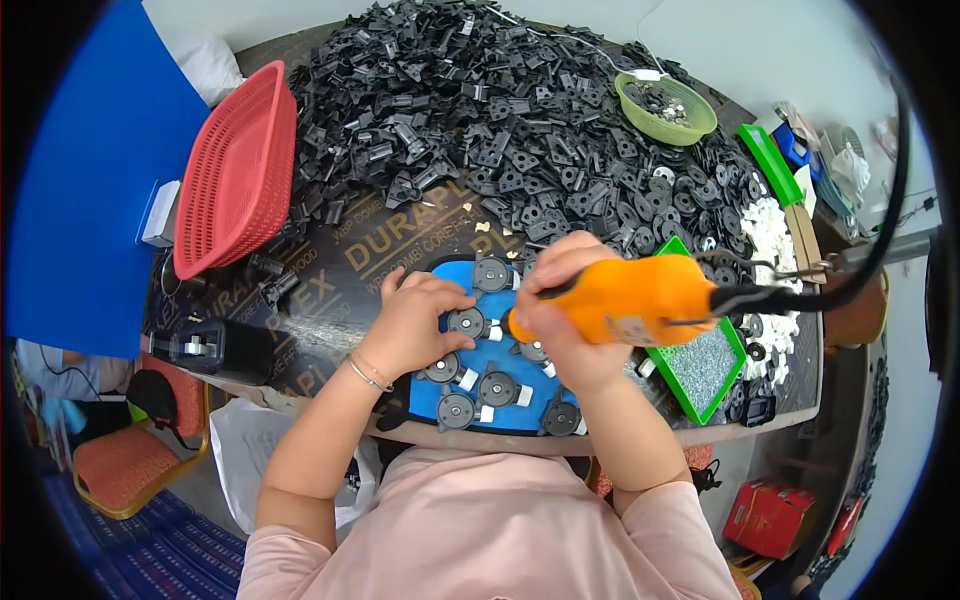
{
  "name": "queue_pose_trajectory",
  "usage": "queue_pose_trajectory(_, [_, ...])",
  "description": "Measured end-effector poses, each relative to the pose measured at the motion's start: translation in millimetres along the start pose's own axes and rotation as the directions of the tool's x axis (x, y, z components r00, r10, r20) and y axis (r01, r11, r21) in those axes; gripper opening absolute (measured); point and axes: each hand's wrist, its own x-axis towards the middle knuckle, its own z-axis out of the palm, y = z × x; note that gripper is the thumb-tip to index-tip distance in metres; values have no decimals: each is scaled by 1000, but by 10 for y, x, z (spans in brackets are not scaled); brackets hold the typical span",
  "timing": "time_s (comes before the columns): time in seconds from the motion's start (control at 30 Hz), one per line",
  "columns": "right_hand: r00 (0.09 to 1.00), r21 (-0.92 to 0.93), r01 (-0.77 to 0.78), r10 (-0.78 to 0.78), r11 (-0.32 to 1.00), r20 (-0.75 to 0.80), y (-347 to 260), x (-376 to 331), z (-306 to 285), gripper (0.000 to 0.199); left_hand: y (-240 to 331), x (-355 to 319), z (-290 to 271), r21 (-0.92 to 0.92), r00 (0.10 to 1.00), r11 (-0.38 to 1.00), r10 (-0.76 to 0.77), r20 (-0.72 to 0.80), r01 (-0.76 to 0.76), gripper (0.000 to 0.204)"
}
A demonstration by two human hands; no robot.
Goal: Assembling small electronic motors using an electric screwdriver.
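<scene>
Several round grey-black disc parts [497, 388] are lying in rows on a blue fixture pad [500, 410] at the near edge of the round table [330, 270], each with a small white tab beside it. The right hand [560, 320] is clenching an orange electric screwdriver [630, 298] around its body, with the tip pointing down and left toward a disc [466, 322] in the upper row; the tip itself is hiding behind the fingers, so whether it is touching the disc is not clear. The left hand [415, 325] is resting open and flat on the pad, fingertips just beside that same disc, grasping nothing. A black cable [860, 270] is running off the tool to the right. A red basket [235, 170], a green bowl [667, 108] and a green tray of small screws [700, 365] are sitting around a big heap of black plastic pieces [480, 120]. With the left fingers lying so near the driver's tip, a slip off the screw head could be catching them; the cable's pull could be tilting the tool and driving a screw in crooked.
</scene>
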Motion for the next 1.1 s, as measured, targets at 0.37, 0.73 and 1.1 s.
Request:
queue_pose_trajectory(0.37, [997,56,-69,66,996,45,184,-17,258,21,-53,2,44,54,999,998,-28,33,26,43])
queue_pose_trajectory(0.73, [995,50,83,-85,995,44,98,104,-102,24,33,42,-7,18,998,999,-40,40,39,43])
queue_pose_trajectory(1.1, [857,-116,-74,4,991,-515,-140,-236,-1401,20,98,-100,-41,-86,1000,996,-21,-22,19,56])
